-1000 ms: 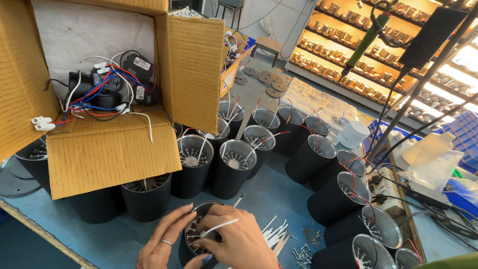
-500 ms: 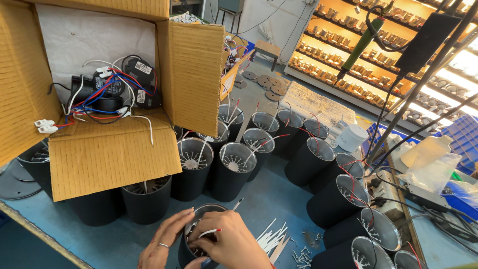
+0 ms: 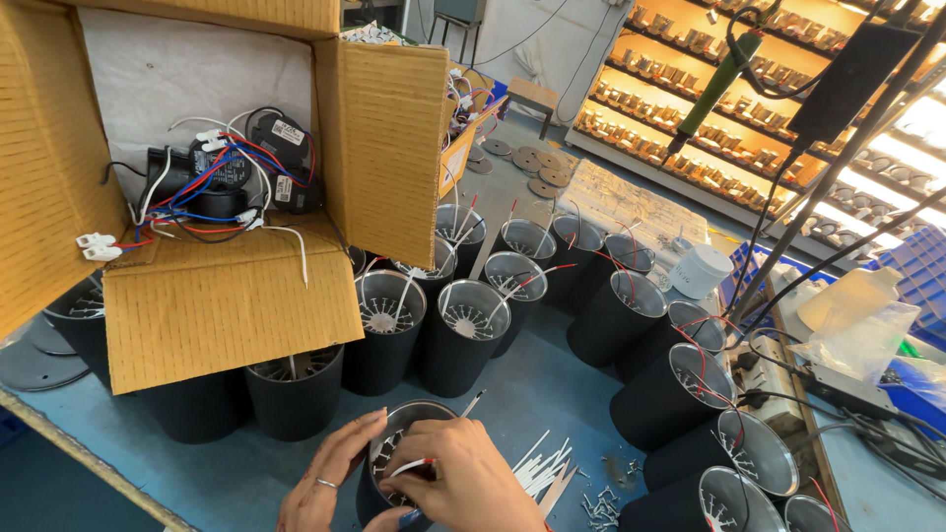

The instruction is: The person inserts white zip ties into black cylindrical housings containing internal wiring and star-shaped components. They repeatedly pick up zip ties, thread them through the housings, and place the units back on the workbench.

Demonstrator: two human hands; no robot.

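The black can (image 3: 379, 493) is found at the bottom edge of the view, standing upright on the blue desk (image 3: 552, 394) just below the open cardboard box (image 3: 227, 296). It is steadied by the left hand (image 3: 325, 488), whose fingers are curled against its rim, a ring showing on one of them. The right hand (image 3: 463, 483) is laid over the mouth of the can, closed in a pinch on a thin white wire (image 3: 414, 465) with a red tip that is led down among the metal fins inside. A second thin piece is seen sticking out past the rim, toward the box.

For the wire to be seated well, the can is best kept square on the desk by the left hand while the wire is guided straight between the fins, so that it is not bent or snagged on their edges.

Just right of the can, loose white strips (image 3: 542, 468) and small screws (image 3: 601, 502) are scattered on the desk. Further from the box, more black cans (image 3: 463, 335) are ranged in rows, most with red and white wires standing out of them. Inside the box, black parts with red, blue and white leads (image 3: 222, 177) are heaped. Above and right of the box, lit shelves (image 3: 709, 89) and a hanging green tool (image 3: 719, 79) are visible.
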